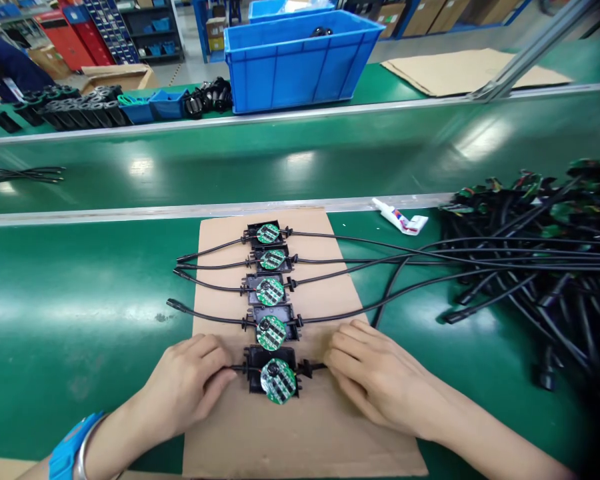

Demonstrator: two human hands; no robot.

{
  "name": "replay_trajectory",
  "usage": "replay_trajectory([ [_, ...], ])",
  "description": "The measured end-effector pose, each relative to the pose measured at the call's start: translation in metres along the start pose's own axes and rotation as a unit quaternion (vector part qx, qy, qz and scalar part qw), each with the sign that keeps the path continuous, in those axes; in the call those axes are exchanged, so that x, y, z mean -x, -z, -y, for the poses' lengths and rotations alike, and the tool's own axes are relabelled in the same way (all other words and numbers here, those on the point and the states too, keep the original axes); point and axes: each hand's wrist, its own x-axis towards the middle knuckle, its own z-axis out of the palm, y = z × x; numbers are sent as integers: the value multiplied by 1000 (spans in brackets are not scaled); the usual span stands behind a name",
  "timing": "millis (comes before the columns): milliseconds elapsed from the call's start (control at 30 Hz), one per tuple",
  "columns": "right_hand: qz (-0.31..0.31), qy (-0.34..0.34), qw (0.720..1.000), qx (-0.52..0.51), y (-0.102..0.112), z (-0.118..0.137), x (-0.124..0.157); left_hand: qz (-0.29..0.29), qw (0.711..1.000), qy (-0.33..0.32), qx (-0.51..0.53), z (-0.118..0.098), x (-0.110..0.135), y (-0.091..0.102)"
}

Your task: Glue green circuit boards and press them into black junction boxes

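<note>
Several black plastic housings lie in a column on a cardboard sheet (300, 440), each with a round green circuit board and a black cable out of either side. At the near end is one housing (255, 383) whose circuit board (279, 381) sits tilted over its lower edge. My left hand (190, 377) pinches the short cable (237, 368) at this housing's left side. On the other side, my right hand (375, 373) has its fingers closed around the right cable (318, 366). The fingertips of my right hand are partly hidden.
A heap of black cables with boards (530, 267) covers the right of the green bench. A white glue tube (400, 217) lies near the metal rail. Beyond the rail stand a blue crate (300, 67) and black cylindrical parts (85, 110).
</note>
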Motion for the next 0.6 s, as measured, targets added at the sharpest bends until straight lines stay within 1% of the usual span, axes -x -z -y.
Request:
replay_trajectory([
  [67,-14,-2,1000,-3,4,-1,-4,-13,1000,-1,14,1,-3,6],
  [100,-29,-3,1000,1,7,-4,-7,-33,999,-1,12,2,-6,10],
  [167,-62,-16,998,27,10,-11,-15,-77,997,2,-19,7,-15,18],
  [233,-79,-25,995,58,10,-21,-23,-97,993,0,-68,13,-27,23],
  [333,-68,-32,995,67,6,-34,-29,-79,992,-17,-98,22,-42,21],
  [467,-62,-57,995,60,3,-35,-26,-58,996,-18,-61,24,-45,13],
  [533,-50,-58,996,41,11,-36,-25,-53,998,-20,-31,23,-42,12],
  [600,-44,-60,997,16,27,-48,-29,-53,998,-26,-9,25,-41,15],
])
